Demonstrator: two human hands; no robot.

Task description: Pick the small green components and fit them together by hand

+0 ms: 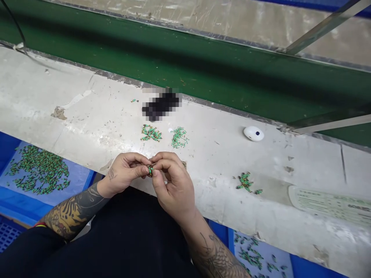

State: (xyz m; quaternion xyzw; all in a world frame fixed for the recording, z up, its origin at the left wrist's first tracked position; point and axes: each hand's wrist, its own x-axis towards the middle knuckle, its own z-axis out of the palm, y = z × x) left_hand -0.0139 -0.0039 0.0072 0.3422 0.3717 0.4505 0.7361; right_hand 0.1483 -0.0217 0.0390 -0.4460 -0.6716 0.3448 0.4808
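My left hand (127,170) and my right hand (174,181) meet near the front edge of the white bench. Between the fingertips of both is a small green and dark part (150,170); its exact kind is too small to tell. The left thumb and fingers pinch it from one side, the right fingers from the other. Just beyond the hands lie a pile of green and brown small parts (151,133) and a pile of tiny light green pieces (179,137). Farther right is a little heap of green and dark parts (245,182).
A white rounded object with a dark spot (251,133) rests toward the back right. A pixelated black object (161,106) lies near the green wall (116,50). Blue trays (17,199) holding many small parts sit below the bench on both sides. A printed card (327,204) lies at right.
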